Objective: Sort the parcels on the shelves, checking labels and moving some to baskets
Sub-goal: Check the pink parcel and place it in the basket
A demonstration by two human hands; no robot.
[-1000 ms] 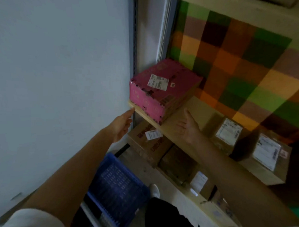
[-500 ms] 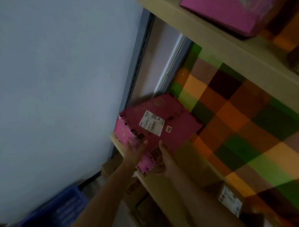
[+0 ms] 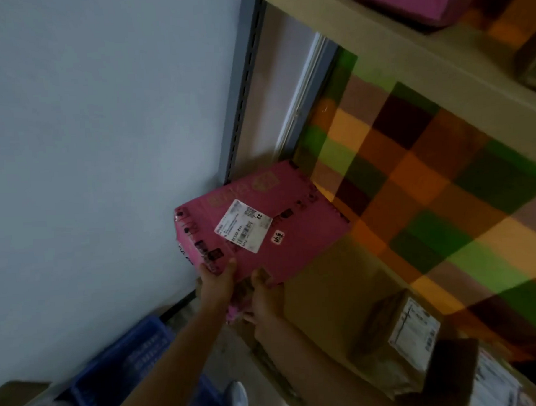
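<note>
Wooden shelf (image 3: 323,295): pink parcel (image 3: 280,230) gripped by left hand (image 3: 216,281), right hand (image 3: 264,298).

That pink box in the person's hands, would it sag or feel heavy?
Probably stiff: the pink box keeps straight edges and a flat top though gripped only at its near corner. Likely fairly light, as the left hand and right hand manage it from that one corner. Its taped edge looks shiny, so perhaps slightly slippery.
</note>
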